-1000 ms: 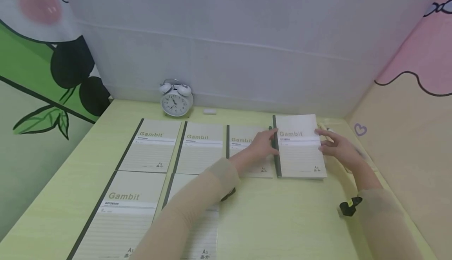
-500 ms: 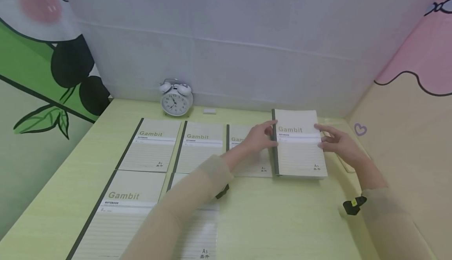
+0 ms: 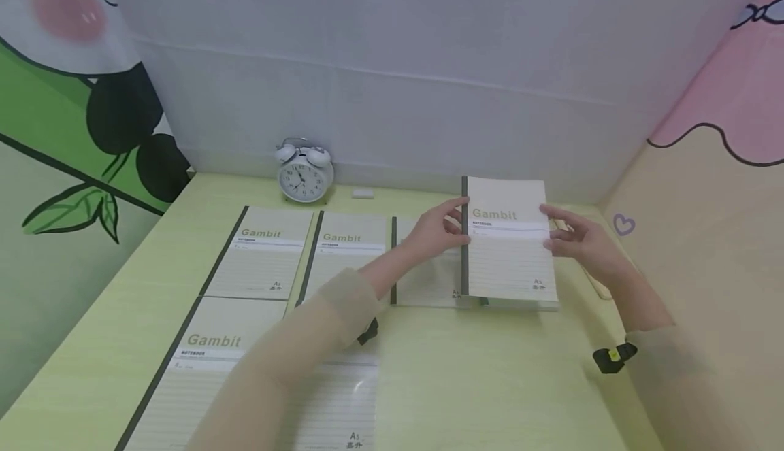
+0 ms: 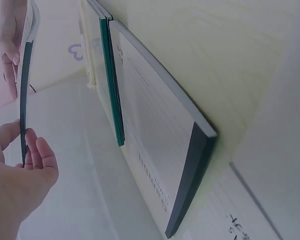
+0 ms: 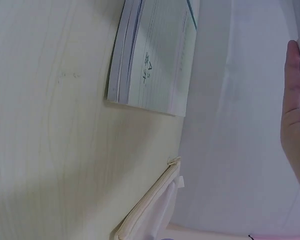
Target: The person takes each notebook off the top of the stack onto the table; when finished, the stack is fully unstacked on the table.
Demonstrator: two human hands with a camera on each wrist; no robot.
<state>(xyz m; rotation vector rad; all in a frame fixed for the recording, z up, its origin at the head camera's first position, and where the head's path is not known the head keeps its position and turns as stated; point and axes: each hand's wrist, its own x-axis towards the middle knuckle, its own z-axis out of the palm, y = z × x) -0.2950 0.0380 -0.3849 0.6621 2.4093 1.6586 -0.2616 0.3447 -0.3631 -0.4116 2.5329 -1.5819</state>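
Observation:
A white Gambit notebook point(image 3: 505, 260) with a black spine is held up off the table, tilted toward the head camera. My left hand point(image 3: 433, 235) pinches it by the spine edge; in the left wrist view, thumb and fingers of the left hand point(image 4: 27, 182) lie on opposite sides of it. The right edge is pinched by my right hand point(image 3: 584, 243), which is partly cut off in the right wrist view. Beneath the raised notebook lies a stack of notebooks point(image 5: 162, 60), its top one green-spined. Just left of the stack is another black-spined notebook point(image 4: 150, 107), partly behind my left hand.
Two more notebooks lie along the back row, the left one point(image 3: 266, 254) near the clock. A front row holds notebooks point(image 3: 214, 362) partly under my left forearm. A white alarm clock point(image 3: 304, 177) and small white block point(image 3: 363, 193) stand behind. A zipped pouch point(image 5: 152, 202) lies at right.
The notebook has been lifted off the stack by both hands and moved slightly left, uncovering the stack's lower edge below it. Other notebooks and the clock stay put.

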